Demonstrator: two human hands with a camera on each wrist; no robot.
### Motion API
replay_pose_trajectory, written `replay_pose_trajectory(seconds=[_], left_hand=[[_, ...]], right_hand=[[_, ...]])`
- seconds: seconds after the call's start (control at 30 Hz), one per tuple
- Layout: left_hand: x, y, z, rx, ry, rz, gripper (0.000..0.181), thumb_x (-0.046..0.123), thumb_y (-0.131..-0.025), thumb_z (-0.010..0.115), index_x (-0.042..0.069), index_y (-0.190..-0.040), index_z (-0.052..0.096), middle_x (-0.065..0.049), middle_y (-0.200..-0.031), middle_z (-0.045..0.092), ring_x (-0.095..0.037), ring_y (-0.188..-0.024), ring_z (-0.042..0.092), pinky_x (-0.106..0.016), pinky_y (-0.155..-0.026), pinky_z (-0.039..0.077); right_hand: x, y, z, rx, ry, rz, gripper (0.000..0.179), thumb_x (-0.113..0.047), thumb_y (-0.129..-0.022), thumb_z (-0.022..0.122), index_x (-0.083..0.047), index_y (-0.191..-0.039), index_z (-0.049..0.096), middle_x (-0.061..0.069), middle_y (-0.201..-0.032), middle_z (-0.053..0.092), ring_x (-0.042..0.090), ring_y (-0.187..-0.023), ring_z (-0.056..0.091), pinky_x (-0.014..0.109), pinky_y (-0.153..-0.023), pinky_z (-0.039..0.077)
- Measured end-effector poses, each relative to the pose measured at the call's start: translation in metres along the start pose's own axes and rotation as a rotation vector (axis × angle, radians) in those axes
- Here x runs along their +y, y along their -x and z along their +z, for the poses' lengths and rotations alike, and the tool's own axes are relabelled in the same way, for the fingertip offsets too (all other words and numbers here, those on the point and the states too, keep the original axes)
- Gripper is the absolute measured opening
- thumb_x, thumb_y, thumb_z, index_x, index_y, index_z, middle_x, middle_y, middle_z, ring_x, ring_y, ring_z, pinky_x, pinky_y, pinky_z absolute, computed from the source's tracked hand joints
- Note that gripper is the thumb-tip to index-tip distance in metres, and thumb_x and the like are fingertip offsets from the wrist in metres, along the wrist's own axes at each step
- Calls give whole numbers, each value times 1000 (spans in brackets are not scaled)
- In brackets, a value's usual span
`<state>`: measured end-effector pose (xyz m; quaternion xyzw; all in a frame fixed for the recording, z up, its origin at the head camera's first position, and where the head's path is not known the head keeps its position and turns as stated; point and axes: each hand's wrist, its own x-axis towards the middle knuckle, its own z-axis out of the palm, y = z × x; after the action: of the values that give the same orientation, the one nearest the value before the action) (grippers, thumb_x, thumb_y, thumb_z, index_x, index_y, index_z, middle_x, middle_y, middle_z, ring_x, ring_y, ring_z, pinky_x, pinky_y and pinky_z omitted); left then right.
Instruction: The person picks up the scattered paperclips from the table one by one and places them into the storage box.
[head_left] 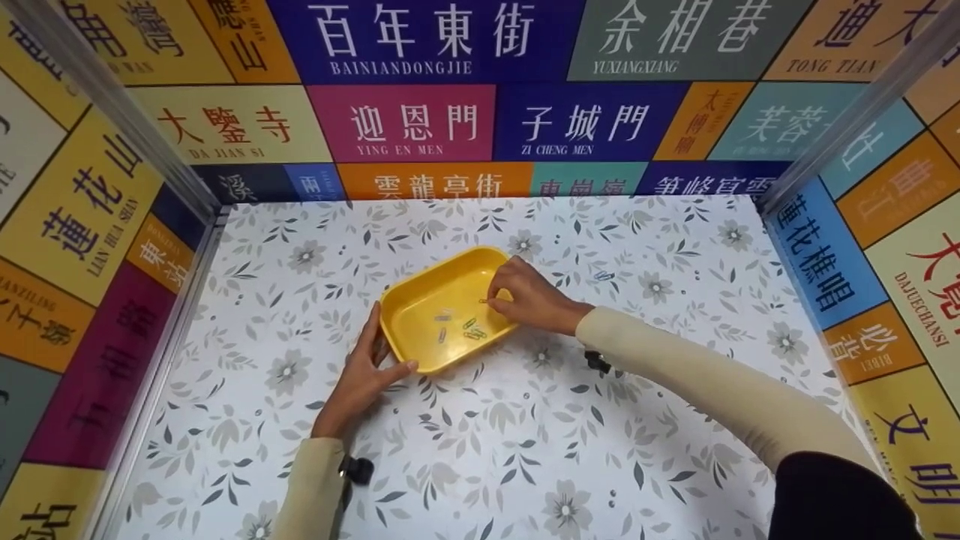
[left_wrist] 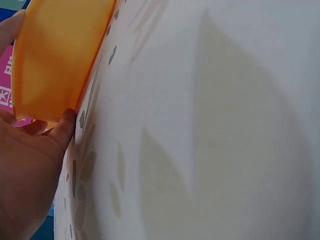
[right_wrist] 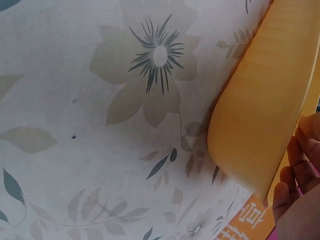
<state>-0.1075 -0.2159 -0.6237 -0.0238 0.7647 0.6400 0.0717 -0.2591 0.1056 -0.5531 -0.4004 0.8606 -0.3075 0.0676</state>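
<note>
A yellow plastic tray (head_left: 420, 353) sits on the table in front of me, with several small coloured paper clips (head_left: 472, 330) lying on its floor. My left hand (head_left: 364, 375) holds the tray's left end, the thumb at the near corner and the fingers along the side. In the left wrist view, fingers of that hand touch the tray's outer wall (left_wrist: 60, 60). Over the tray's right end, my right hand (head_left: 536, 296) pinches a small orange-red paper clip (head_left: 482, 301) between thumb and forefinger. In the right wrist view the tray's wall (right_wrist: 250, 120) hides part of these fingers.
A pale blue paper clip (head_left: 604, 276) lies on the table to the right of the tray. White floral paper covers the tabletop (head_left: 480, 450). Panels with large printed characters (head_left: 420, 124) stand at the back and both sides.
</note>
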Motion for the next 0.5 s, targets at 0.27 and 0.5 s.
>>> replay_pose_trajectory(seconds=[0.27,0.5], left_hand=[[1,2,1,7,9,7,125,20,-92,92,30,-180,4,5,-184,11,-23,-167,27,-39,-134,29],[6,1,2,8,-9,-31,126,24,-91,93,37,-179,3,5,-185,9,-24,-167,26,-40,-134,29]], right_hand=[[-1,-8,6,-48,21,-4,9,-10,-100,77,-3,-98,83,11,-100,76,31,-109,58,46,-103,50],[-1,-17,13,-125,50,27,12,-12,-100,76,-4,-100,84,9,-98,76,29,-103,55,43,-99,47]])
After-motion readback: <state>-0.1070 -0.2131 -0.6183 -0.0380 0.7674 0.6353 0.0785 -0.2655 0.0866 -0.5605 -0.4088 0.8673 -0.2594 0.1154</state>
